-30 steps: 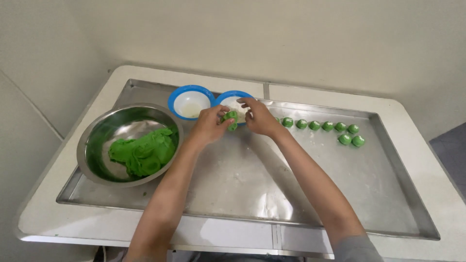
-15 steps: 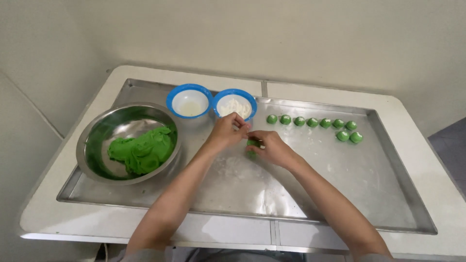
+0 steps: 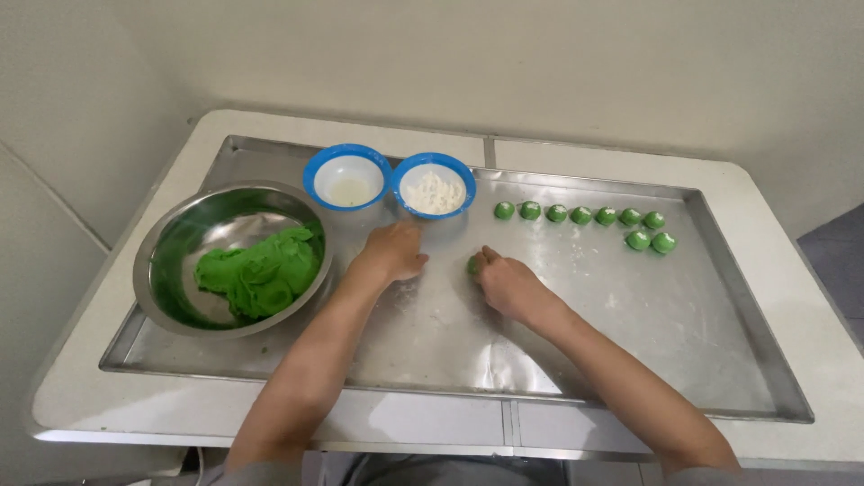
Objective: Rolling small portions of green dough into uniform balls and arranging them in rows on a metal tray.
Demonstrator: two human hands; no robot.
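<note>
Dough ball [image 3: 472, 265] sits pinched in my right hand [image 3: 506, 284]; I'd press gently. Left hand [image 3: 393, 253] rests loosely curled, empty, near flour bowl [image 3: 434, 184].

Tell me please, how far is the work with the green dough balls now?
Done: nine small green balls lie in rows on the metal tray. In hand: the right hand holds one more green piece down on the tray; the left hand rests near the bowl of white powder. Left: a big lump of green dough remains in the steel bowl.
</note>
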